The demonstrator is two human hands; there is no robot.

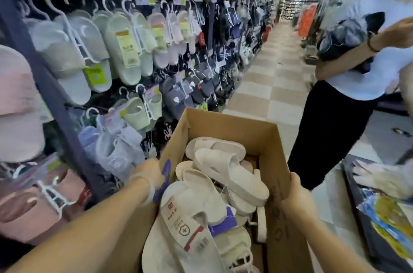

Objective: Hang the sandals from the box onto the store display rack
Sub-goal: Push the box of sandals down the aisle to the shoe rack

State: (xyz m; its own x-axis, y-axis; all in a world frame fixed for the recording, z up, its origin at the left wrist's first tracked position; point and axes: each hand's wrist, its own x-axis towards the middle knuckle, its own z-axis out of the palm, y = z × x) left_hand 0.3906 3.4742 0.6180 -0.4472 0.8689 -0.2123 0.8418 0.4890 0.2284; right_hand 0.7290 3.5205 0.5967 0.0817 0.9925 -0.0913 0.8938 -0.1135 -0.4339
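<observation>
You grip the box (225, 129) by its two long sides, left hand (149, 174) curled over the left rim, right hand (298, 192) clamped on the right wall, likely to carry it along the rack (125, 49). The sandals (225, 172) lie heaped between your hands, none hung yet. The rack stands just beyond your left hand.

Your two bare forearms reach forward and slightly inward. Your left hand (149, 173) — a pale band round its wrist — curls its fingers over an edge. Your right hand (296, 192) grips the opposite side, fingers hidden behind it.
</observation>
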